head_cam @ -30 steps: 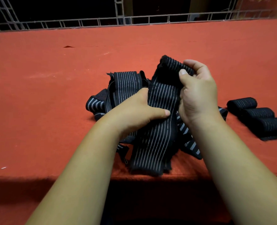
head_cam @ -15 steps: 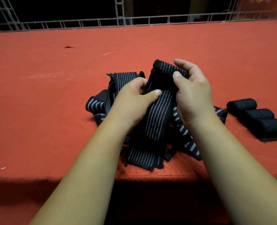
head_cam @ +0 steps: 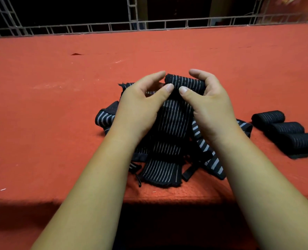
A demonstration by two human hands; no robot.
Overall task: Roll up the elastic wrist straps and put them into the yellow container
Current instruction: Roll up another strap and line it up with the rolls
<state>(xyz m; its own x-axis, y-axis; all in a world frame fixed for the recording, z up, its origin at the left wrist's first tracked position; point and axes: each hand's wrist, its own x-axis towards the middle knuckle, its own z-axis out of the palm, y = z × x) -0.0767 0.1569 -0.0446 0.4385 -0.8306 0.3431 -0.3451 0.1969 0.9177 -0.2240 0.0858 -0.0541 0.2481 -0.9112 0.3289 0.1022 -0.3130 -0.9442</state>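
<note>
My left hand (head_cam: 138,107) has come up from lower down the strap (head_cam: 169,138) to join my right hand (head_cam: 209,107) at the rolled end (head_cam: 185,82), at 12 o'clock of the pile (head_cam: 104,118). Both now grasp it, fingers curled over the top, thumbs pressed side by side on its near face. A second ago the right held that end alone. The loose tail, which hung over the table (head_cam: 59,105) edge at 6 o'clock, has drawn back and now ends on the cloth, so I judge the rolling is advancing with a good length left. Three finished rolls (head_cam: 285,130) lie at 3 o'clock, apart from the pile; the container is not in view
</note>
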